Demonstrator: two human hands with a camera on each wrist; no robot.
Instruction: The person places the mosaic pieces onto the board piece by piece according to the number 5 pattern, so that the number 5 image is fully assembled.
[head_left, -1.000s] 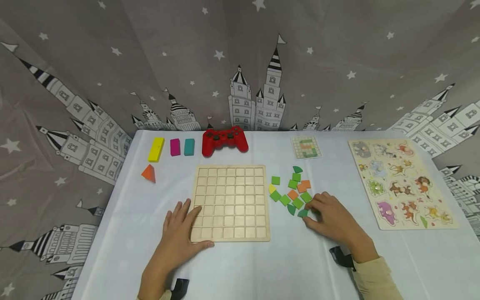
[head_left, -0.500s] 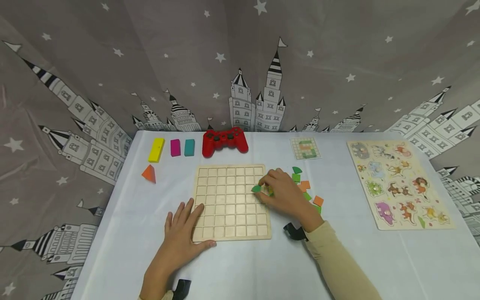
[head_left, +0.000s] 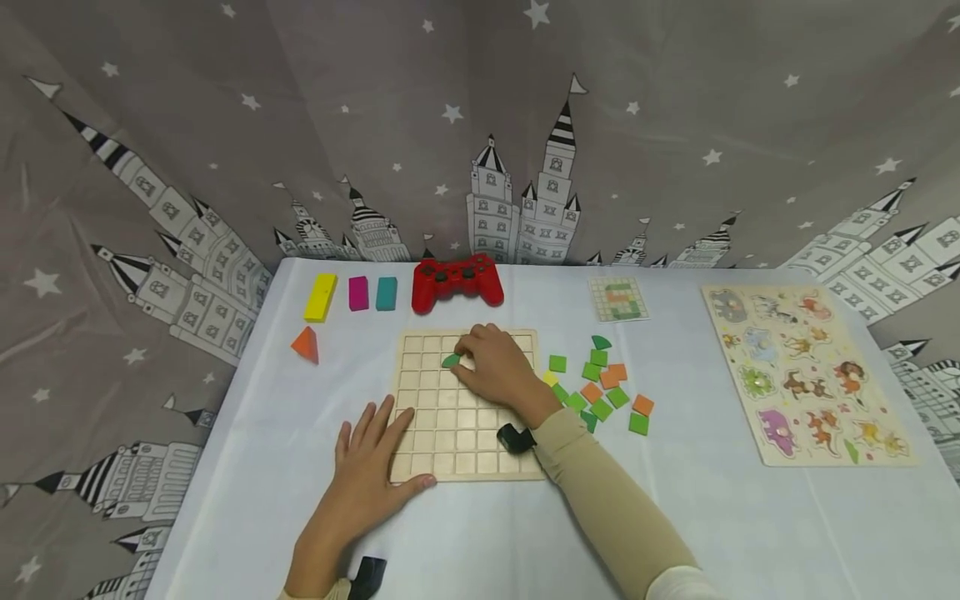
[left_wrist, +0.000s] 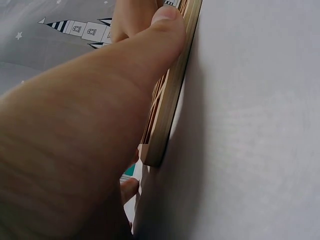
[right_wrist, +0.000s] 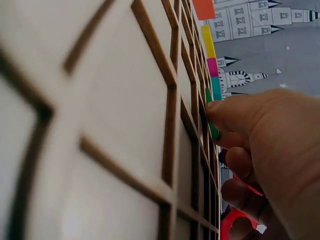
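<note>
Right hand moved up-left over grid board, pinching green piece (red controller beyond); left hand flat on board corner.

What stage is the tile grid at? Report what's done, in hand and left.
Done: nothing seated; the wooden grid board shows only empty cells. In hand: the right hand pinches a green curved tile over the board's upper rows, while the left hand rests flat on the near-left corner. Left: the loose green and orange tiles lying right of the board.
</note>
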